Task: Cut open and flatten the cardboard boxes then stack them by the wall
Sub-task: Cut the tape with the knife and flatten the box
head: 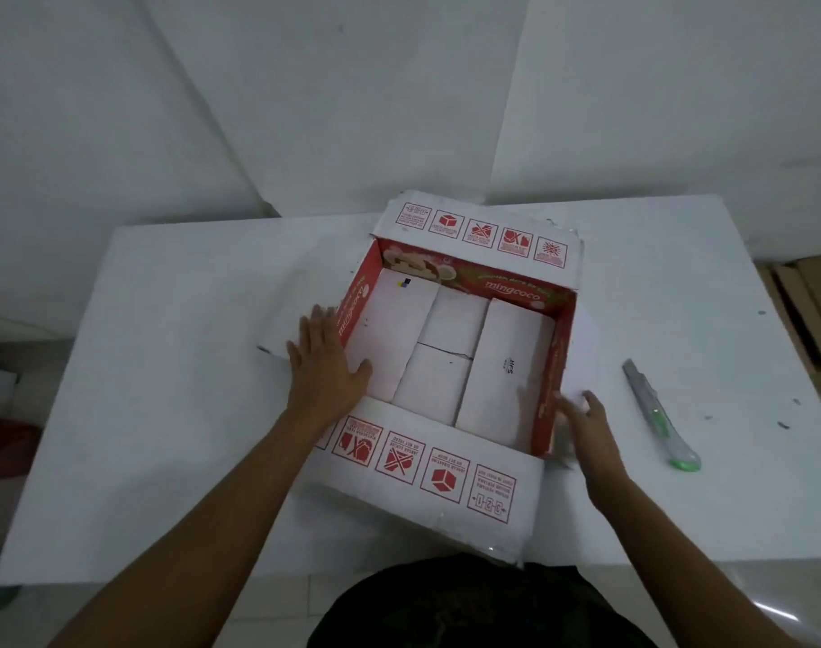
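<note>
A red and white cardboard box [450, 348] stands open on the white table [165, 367], its flaps spread outward and white flaps closing its bottom. My left hand [327, 367] lies flat with straight fingers on the box's left flap, against the red left wall. At the near right corner my right hand [581, 420] touches the box's right side, fingers loosely spread and blurred. A grey and green utility knife [659, 416] lies on the table to the right of the box, apart from both hands.
White walls rise behind the table. Brown cardboard [806, 311] lies on the floor beyond the table's right edge. A red object [2, 441] sits at the far left, below table level. Small dark scraps dot the table's right part.
</note>
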The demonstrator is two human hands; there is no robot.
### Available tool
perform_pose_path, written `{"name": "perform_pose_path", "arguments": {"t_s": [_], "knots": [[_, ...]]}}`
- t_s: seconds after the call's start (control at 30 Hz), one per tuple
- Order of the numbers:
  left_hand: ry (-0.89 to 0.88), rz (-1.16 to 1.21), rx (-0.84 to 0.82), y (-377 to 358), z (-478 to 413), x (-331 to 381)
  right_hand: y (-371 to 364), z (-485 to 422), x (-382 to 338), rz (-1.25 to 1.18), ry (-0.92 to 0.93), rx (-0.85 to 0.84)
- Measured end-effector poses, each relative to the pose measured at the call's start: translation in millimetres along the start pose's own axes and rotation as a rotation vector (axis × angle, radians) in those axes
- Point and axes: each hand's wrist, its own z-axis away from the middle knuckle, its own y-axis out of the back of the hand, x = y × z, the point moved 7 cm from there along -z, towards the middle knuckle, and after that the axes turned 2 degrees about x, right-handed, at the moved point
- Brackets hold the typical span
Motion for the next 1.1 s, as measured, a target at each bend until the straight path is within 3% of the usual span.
{"name": "perform_pose_path", "arguments": {"t_s": [0.07,0.1,0.23,0.3,0.33,0.47,0.57,0.73,0.9,1.1], "knots": [[-0.151,0.016,0.088,2.4,8.6,40.5,11.3,-5.0,5.5,-0.129,-0.068,0.042],[-0.199,0.107,0.037,-3.4,16.2,64.4,15.9,-7.3,7.3,-0.181,-0.093,0.055],[-0.1,0.49,-0.588,-77.0,55.3,159.9,20.2,-5.2,4.9,-0.268,-0.164,-0.006],[0.04,0.546,-0.757,-106.0,73.5,191.4,14.9,5.5,2.8,-0.224,-0.171,-0.093],[0.083,0.555,-0.76,-114.1,77.8,200.7,12.3,10.3,3.7,-0.216,-0.168,-0.132],[-0.008,0.407,-0.515,-111.2,67.6,206.0,14.4,21.0,10.8,-0.296,-0.191,-0.205],[-0.051,0.377,-0.427,-92.5,69.1,212.3,16.9,23.4,4.9,-0.35,-0.149,-0.308],[-0.133,0.555,-0.263,-29.0,82.8,243.5,26.2,28.4,-48.6,-0.193,0.112,-0.413],[-0.048,0.835,-0.146,43.1,96.1,241.3,38.1,56.5,-121.3,-0.189,0.45,-0.578],[0.032,0.99,0.218,99.3,132.4,234.6,44.3,101.7,-170.5,-0.227,0.656,-0.79]]}}
